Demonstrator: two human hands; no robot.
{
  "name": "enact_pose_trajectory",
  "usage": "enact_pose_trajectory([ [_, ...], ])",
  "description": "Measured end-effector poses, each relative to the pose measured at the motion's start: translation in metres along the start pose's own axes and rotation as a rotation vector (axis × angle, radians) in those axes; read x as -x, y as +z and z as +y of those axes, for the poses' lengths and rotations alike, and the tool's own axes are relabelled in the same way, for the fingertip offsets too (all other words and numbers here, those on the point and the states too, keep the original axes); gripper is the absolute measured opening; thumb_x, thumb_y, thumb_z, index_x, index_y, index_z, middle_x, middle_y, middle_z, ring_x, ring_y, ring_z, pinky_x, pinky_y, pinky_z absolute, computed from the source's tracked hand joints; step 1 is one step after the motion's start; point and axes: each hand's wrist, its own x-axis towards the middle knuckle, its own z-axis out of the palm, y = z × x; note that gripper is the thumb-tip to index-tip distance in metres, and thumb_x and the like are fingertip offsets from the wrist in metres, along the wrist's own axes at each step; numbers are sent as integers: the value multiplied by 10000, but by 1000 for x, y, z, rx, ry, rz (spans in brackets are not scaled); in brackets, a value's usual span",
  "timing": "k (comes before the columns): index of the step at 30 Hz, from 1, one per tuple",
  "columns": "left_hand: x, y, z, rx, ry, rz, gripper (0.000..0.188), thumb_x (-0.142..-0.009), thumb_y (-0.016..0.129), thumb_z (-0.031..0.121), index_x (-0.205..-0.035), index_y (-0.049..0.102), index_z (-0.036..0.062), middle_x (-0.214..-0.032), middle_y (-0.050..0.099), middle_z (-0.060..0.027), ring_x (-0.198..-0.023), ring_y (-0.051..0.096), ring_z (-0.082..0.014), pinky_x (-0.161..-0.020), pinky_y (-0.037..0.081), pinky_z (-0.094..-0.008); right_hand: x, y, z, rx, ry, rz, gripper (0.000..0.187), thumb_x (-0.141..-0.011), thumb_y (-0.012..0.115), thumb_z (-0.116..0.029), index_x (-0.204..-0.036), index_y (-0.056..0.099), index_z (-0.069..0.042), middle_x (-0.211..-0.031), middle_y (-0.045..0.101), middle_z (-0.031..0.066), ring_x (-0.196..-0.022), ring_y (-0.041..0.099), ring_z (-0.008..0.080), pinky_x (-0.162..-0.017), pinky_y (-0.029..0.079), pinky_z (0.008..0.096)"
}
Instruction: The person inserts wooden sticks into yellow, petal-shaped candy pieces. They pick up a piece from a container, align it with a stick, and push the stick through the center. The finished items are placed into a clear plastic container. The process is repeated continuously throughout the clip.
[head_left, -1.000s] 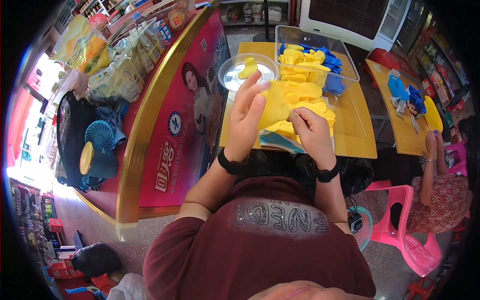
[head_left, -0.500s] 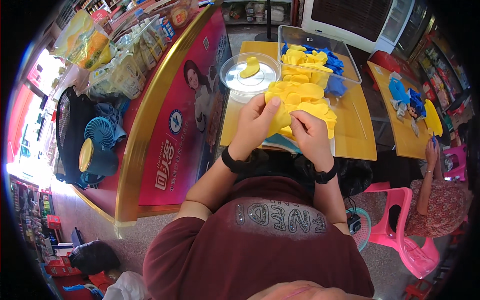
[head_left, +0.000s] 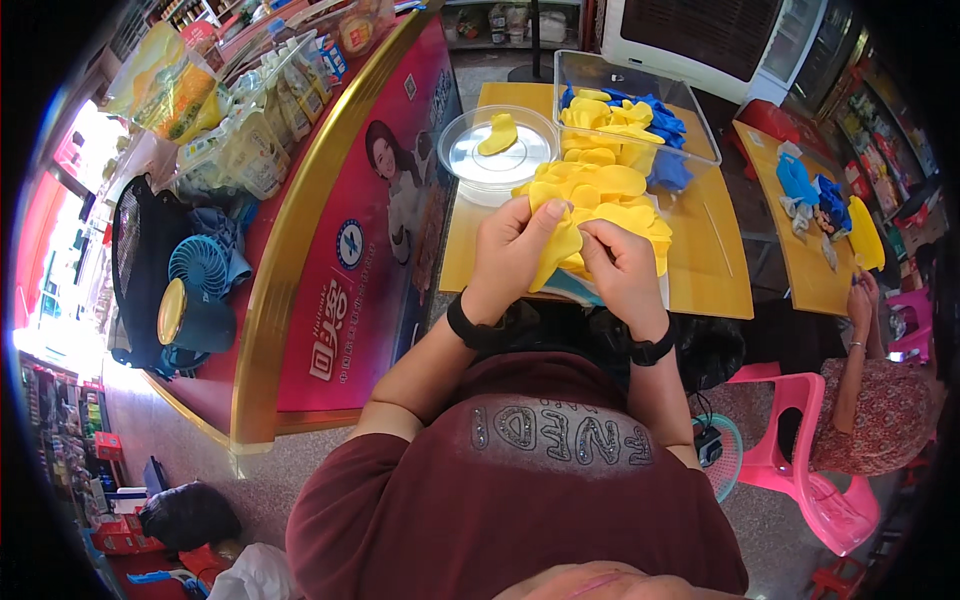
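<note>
Pinched between both my hands is a soft, flat yellow piece point(head_left: 556, 252) with rounded edges; its exact kind I cannot tell. My left hand point(head_left: 508, 248) grips it with the thumb on top, while the fingertips of my right hand point(head_left: 626, 268) close on its right edge. Right behind and beside my hands spreads a heap of similar yellow pieces point(head_left: 615, 182). A round clear plastic tub point(head_left: 452, 152) beyond my left hand has one yellow piece point(head_left: 498, 134) in it. At the far end, a clear rectangular bin point(head_left: 706, 138) contains yellow pieces and blue pieces point(head_left: 668, 122).
All this rests on a wooden table point(head_left: 715, 270), with a thin stick point(head_left: 719, 240) at its right. A pink counter point(head_left: 330, 250) with gold edging borders the left. To the right are a pink plastic chair point(head_left: 790, 450), a second table point(head_left: 790, 235) and another person point(head_left: 870, 410).
The yellow piece in my hands has been turned, and its free end now hangs lower and further left. My left thumb has shifted slightly right. My right hand has barely moved.
</note>
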Motion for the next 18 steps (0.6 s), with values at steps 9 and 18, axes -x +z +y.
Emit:
enact_pose_trajectory([
  [9,1,-3,0,4,76,76,321,-1008,518,248,-1053,664,-34,-825,652,-20,-687,569,-45,-595,437,-186,4,18,-9,-288,187,57,189,-960,581,-145,-908,637,28,-669,567,24,-605,492,84,-556,403,242],
  [18,1,-3,4,72,81,102,300,-1007,518,233,-1032,654,-34,-823,644,-20,-688,561,-47,-601,435,-191,5,18,-13,-462,339,-11,239,-984,547,-200,-876,632,-5,-622,475,-31,-556,398,47,-508,318,212],
])
